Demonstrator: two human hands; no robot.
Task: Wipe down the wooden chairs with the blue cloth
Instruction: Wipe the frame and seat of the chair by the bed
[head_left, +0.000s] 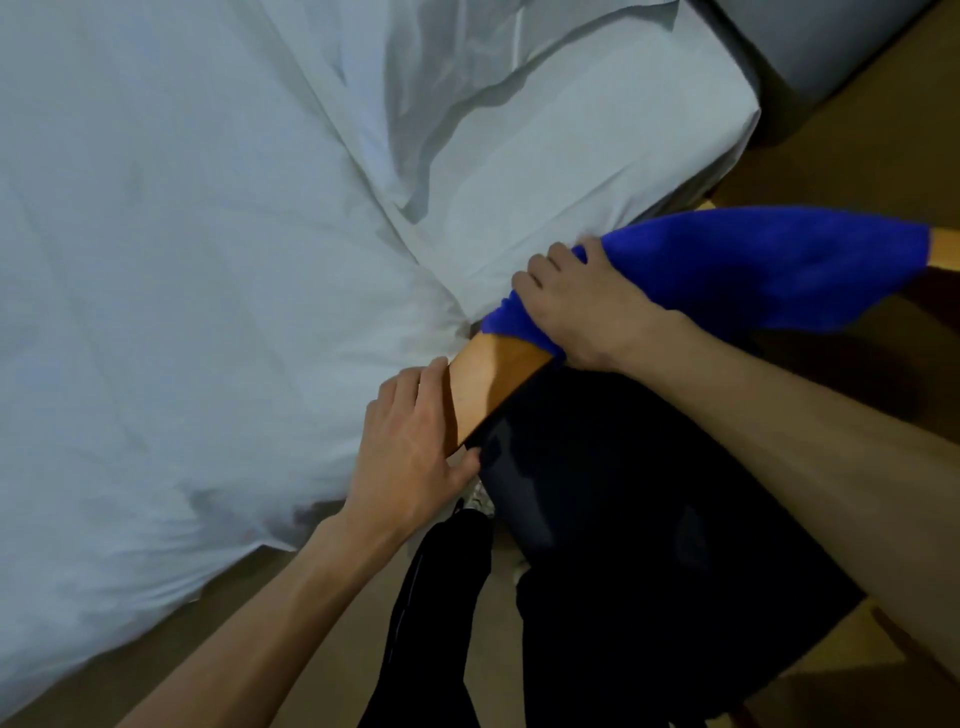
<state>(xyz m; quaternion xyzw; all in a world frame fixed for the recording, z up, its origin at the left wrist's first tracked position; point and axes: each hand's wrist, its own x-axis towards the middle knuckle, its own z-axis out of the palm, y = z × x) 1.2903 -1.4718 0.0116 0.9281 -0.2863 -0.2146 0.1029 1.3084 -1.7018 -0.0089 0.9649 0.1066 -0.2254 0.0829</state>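
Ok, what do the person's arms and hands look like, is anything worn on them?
Both forearms are bare as far as the picture shows: no sleeves, no gloves. The left hand and right hand show no rings, and neither wrist carries a watch or band. Dark trousers show below.

The right hand (587, 306) grips the blue cloth (753, 270) on the wooden chair (493, 379) rail — the left hand (410, 447) holds it just below, beside the white bed (208, 260).

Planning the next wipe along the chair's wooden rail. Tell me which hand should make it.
Right. The right hand already grips the cloth, which is draped over the rail. The left hand holds the rail's near end, bare, and looks better suited to steadying the chair.
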